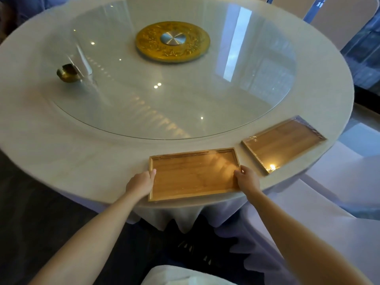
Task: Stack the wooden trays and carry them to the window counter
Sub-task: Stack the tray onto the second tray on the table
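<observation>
A shallow rectangular wooden tray (194,174) is held at the near edge of the round table (61,161), flat on the pale cloth. It is honey-coloured, with a smooth grained floor and a thin raised rim, and it is wrapped in clear film that catches a warm glare toward its far right corner. Its long axis is laid left to right, roughly along the table edge, and each short end is met by a hand.

The left hand (141,183) is set against the left short end, fingers curled along the rim; whether they are pressed under it cannot be told. The right hand (247,179) is placed at the right short end, fingertips (238,173) pinched over the rim onto the film.

Just beyond the right grip, apart from the first tray, a second wooden tray (284,144) is seen, the same shape and also film-wrapped, with crinkled plastic at its corners and a bright point of reflected light at its near corner. Its long axis is turned diagonally, running from near the right grip up and away to the right.

Farther out from both grips, a round glass turntable (185,103) is spread over the table's middle, glossy and full of reflections, with an embossed gold disc (172,41) and brushed metal hub at its centre. Off beyond the left grip, a small brass-coloured bowl (68,74) is blurred.
</observation>
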Demonstrator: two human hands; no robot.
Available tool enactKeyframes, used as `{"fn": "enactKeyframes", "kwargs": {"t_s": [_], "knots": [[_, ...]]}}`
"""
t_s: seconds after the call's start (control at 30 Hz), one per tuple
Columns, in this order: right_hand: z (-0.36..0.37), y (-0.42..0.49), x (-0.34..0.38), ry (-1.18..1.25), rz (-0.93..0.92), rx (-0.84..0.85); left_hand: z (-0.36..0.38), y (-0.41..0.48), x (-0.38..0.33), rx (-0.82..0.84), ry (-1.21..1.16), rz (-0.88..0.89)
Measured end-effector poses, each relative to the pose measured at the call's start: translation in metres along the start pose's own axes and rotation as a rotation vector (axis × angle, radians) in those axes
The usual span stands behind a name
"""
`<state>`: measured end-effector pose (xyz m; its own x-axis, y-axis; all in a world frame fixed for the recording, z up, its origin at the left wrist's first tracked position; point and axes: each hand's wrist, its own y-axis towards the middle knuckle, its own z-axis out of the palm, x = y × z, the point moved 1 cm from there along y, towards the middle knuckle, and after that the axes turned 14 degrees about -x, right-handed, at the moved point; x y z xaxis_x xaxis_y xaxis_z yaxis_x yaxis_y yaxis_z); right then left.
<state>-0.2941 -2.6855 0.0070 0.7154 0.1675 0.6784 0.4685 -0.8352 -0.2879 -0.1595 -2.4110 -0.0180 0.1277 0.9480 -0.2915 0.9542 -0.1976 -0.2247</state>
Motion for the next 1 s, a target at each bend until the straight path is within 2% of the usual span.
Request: {"fn": "enactKeyframes", "kwargs": {"t_s": [0.27, 0.5, 0.83, 1.0], "knots": [[0.0, -0.001, -0.004, 0.035, 0.087, 0.047, 0.002, 0.004, -0.002, -0.012, 0.037, 0.017], [0.004, -0.002, -0.013, 0.016, 0.141, 0.06, 0.008, 0.006, -0.004, 0.053, 0.004, -0.023], [0.012, 0.001, -0.015, 0.002, 0.148, -0.017, 0.007, 0.007, -0.008, -0.015, -0.01, -0.025], [0.012, -0.004, -0.017, 0.082, 0.168, -0.053, -0.003, 0.015, -0.012, -0.097, -0.005, 0.045]]}}
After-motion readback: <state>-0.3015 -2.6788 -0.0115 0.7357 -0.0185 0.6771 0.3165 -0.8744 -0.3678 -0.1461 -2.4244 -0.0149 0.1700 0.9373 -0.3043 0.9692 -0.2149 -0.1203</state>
